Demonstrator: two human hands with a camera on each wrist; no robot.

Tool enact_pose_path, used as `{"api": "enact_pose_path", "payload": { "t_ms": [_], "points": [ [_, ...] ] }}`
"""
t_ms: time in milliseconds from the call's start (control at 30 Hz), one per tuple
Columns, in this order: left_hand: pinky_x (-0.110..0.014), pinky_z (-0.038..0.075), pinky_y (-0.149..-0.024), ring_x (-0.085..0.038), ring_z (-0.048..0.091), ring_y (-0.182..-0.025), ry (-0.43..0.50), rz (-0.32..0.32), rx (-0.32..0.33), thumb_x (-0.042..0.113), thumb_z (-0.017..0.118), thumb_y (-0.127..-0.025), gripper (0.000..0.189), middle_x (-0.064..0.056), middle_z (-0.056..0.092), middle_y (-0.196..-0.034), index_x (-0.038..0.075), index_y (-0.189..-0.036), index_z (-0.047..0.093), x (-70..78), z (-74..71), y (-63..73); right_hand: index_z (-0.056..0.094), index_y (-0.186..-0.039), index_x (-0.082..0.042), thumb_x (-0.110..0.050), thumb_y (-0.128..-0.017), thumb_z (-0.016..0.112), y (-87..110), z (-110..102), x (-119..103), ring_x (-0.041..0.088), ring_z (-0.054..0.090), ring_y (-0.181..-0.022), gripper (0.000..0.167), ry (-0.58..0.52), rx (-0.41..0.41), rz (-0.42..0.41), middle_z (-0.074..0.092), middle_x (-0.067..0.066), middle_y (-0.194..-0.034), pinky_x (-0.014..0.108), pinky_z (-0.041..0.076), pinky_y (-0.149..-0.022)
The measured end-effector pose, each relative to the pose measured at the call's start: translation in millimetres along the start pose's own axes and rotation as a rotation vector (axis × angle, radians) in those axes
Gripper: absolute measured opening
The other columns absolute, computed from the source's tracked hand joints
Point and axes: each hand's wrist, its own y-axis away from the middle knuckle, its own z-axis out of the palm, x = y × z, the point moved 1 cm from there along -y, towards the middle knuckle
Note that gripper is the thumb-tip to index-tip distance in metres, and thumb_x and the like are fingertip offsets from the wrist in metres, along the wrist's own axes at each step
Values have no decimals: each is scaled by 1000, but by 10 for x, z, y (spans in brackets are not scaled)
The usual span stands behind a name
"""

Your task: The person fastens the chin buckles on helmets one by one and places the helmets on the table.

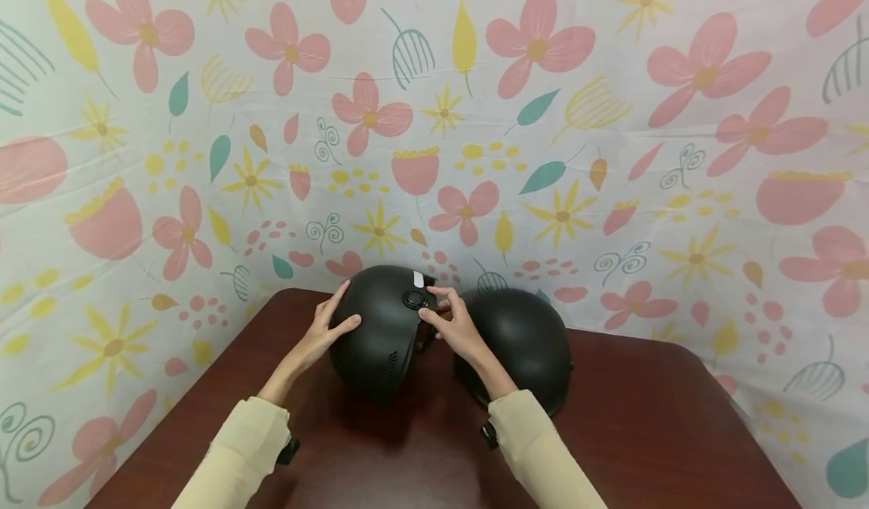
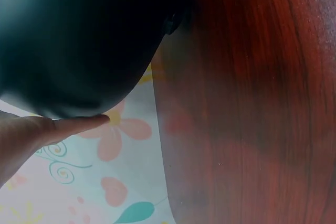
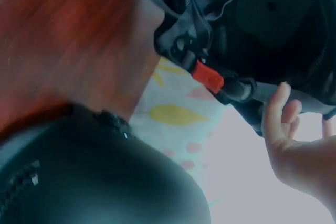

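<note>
A matte black helmet (image 1: pixel 373 335), tilted on its side over the table, is between my two hands. My left hand (image 1: pixel 322 334) lies against the left of its shell, thumb and fingers spread and nearly straight. On the opposite side, my right hand (image 1: pixel 462 332) grips the rim by a round black disc (image 1: pixel 414 299) and a white sticker (image 1: pixel 418 279). The right wrist view looks into the helmet's dark inside, where a red buckle clip (image 3: pixel 207 77) and a grey strap (image 3: pixel 268 92) run close to my fingertips (image 3: pixel 283 90).
A second black helmet (image 1: pixel 529 343) sits dome up on the table, just right of the first and partly behind my right forearm. The dark red wooden table (image 1: pixel 624 418) ends at the back against a flower-printed cloth (image 1: pixel 611 117).
</note>
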Motion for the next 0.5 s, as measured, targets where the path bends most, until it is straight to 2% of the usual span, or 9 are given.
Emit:
{"api": "enact_pose_path", "payload": {
  "t_ms": [100,200,267,333,500],
  "points": [
    [-73,22,-106,-40,15,-144,1,8,4,31,54,-98,74,-18,11,-157,32,-158,11,-2,-2,10,46,-139,-11,-19,-97,61,-7,-37,-17,34,55,-104,46,80,-5,-56,29,20,-141,44,50,-89],
    [-70,29,-102,-40,19,-140,4,30,-2,29,51,-100,70,-19,12,-157,30,-158,12,-13,-5,30,45,-142,-9,-17,-98,59,-23,-89,-17,41,44,-128,47,103,-60,-105,14,17,-159,55,40,-103],
    [-67,35,-99,-42,21,-139,5,48,-15,26,48,-101,67,-20,11,-157,27,-158,13,-21,-5,44,40,-147,-9,-15,-99,57,-33,-134,-15,42,36,-138,52,96,-123,-129,11,13,-164,59,35,-108],
    [-65,39,-96,-45,23,-138,18,65,-26,24,44,-102,64,-21,10,-157,25,-159,14,-28,3,54,35,-151,-12,-15,-99,55,-51,-187,-10,40,30,-144,56,95,-174,-138,16,10,-164,59,33,-110],
    [-60,47,-93,-49,29,-136,68,81,-25,23,44,-102,62,-22,10,-158,23,-158,18,-39,47,57,33,-154,-21,-13,-99,53,-78,-307,-18,36,28,-148,59,78,-230,-140,25,9,-162,58,38,-109]
  ]
}}
